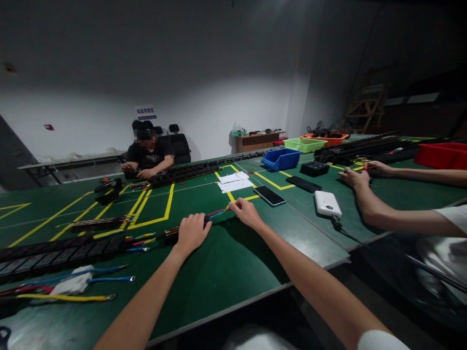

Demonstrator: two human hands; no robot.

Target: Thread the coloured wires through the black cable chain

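My left hand [193, 232] is closed over the end of a black cable bundle [171, 235] lying on the green table [226, 272]. From that end, thin coloured wires [218, 212], red, green and blue among them, stick out to the right. The fingertips of my right hand [245, 212] pinch the tips of these wires, just above the tabletop. Left of my left hand, more wires with ring terminals [140, 249] come out of a segmented black cable chain [73, 255]. Nearer to me lie thick blue and yellow cables [69, 297], also with ring terminals.
White papers [235, 182], a phone [270, 195], a black slab [303, 183] and a white device [327, 203] with a cord lie ahead and right. Behind are a blue bin [280, 159] and a green bin [305, 144]. Co-workers' hands [355, 177] work at right; another person [149, 153] sits opposite.
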